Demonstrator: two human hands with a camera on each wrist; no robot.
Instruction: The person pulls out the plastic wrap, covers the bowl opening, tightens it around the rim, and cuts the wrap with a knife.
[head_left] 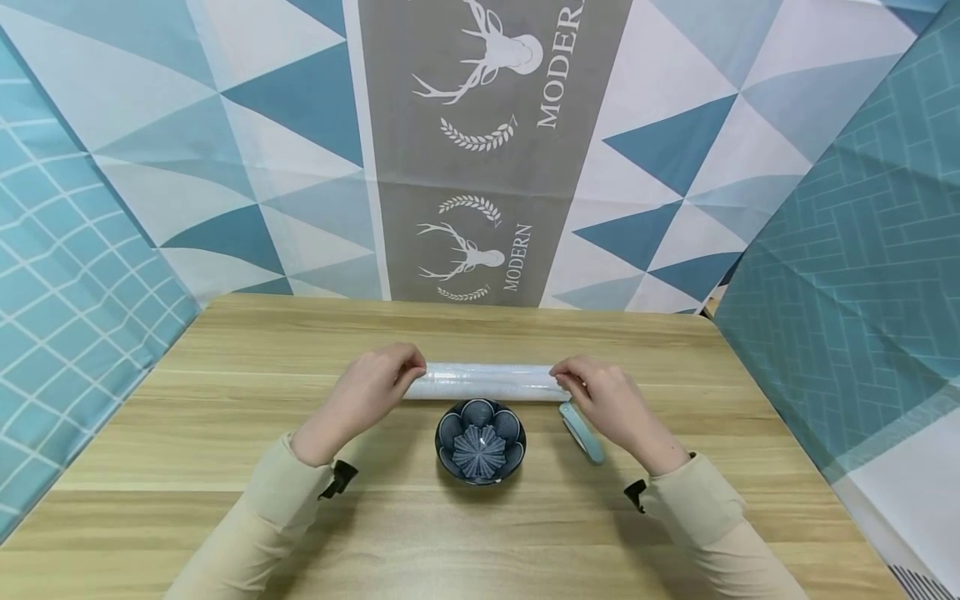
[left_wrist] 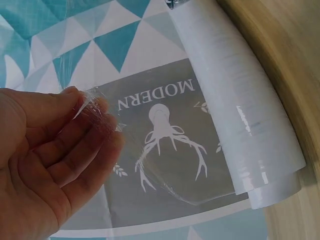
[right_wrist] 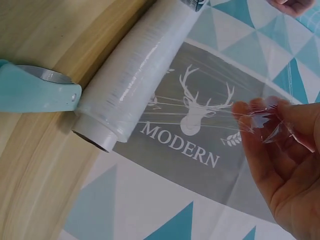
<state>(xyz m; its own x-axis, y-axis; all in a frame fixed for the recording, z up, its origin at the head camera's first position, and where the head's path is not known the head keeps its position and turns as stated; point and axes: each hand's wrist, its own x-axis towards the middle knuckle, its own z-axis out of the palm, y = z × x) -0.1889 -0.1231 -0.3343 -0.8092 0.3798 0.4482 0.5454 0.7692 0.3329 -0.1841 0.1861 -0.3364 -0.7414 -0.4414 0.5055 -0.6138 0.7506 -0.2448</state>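
Observation:
A roll of cling film (head_left: pixel 487 382) lies crosswise on the wooden table, beyond a dark blue bowl (head_left: pixel 480 442) with a petal pattern inside. My left hand (head_left: pixel 382 379) pinches one corner of the clear film (left_wrist: pixel 150 165) drawn off the roll, with thumb against fingertips. At the other side my right hand (right_wrist: pixel 285 150) pinches the film too, where it bunches between thumb and fingers. Between the hands and the roll the sheet stretches thin, with creases running back to the roll in the right wrist view. The bowl stands upright, uncovered.
A light teal utility knife or folding cutter (head_left: pixel 582 433) lies right of the bowl, close to the roll's right end. Behind the table (head_left: pixel 300 517) hangs a patterned cloth (head_left: pixel 480 167) with deer motifs. Blue cloths (head_left: pixel 862 250) flank the sides.

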